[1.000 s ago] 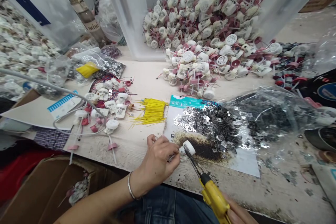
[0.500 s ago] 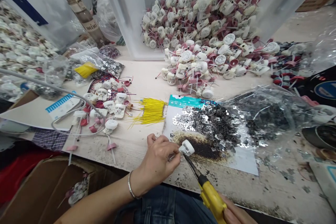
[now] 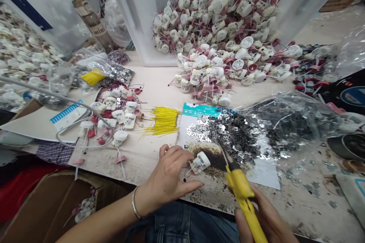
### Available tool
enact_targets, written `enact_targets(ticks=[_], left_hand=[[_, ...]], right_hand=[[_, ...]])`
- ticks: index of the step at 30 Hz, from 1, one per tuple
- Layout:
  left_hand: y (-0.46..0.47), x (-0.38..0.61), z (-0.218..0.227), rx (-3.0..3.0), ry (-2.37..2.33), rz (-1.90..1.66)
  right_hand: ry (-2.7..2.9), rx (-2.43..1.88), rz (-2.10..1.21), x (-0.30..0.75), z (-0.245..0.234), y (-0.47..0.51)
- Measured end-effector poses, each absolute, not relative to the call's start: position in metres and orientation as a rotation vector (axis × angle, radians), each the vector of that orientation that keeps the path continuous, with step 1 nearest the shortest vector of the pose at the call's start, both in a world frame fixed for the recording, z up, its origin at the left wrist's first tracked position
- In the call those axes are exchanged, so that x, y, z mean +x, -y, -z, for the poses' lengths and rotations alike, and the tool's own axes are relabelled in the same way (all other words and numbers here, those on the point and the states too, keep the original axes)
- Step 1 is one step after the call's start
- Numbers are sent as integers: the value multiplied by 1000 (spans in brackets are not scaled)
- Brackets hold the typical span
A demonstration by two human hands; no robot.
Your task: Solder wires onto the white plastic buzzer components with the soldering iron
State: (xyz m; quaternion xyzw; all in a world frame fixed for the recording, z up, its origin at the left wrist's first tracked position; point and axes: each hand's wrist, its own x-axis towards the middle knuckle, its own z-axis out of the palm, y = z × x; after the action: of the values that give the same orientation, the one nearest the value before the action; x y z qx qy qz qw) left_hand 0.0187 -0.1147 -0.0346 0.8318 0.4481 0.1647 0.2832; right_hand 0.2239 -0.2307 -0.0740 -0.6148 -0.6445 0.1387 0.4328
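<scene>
My left hand (image 3: 165, 176) has its thumb and fingers apart around a small white plastic housing (image 3: 202, 162). Thin red and black wires trail from that housing, which lies on its side at the edge of a burnt brown patch. My right hand (image 3: 268, 212) grips a yellow-handled soldering iron (image 3: 241, 186). The iron's tip points up and left, above or at the near side of a heap of small dark and shiny metal pieces (image 3: 234, 133); whether it touches them I cannot tell. A white sheet (image 3: 265, 172) with a teal band lies under the heap.
A bundle of yellow wires (image 3: 167, 120) lies left of the sheet. Farther left are several white housings (image 3: 119, 136) with pink discs, near a looped grey cable (image 3: 71, 100). A clear bin (image 3: 142, 45) spills more housings at the back. A plastic bag (image 3: 302, 121) sits right.
My left hand has let go of the white housing and spread its fingers. The soldering iron has moved away from the housing, up and right toward the metal pieces.
</scene>
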Motion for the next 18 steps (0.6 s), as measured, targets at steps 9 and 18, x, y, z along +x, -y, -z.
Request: enact_targets(ticks=[9, 18], left_hand=[[108, 15, 45, 2329, -1088, -498], [88, 21, 44, 2329, -1447, -37]], right_hand=[[1645, -1242, -276, 190, 112, 160], [1694, -1207, -312, 200, 83, 180]])
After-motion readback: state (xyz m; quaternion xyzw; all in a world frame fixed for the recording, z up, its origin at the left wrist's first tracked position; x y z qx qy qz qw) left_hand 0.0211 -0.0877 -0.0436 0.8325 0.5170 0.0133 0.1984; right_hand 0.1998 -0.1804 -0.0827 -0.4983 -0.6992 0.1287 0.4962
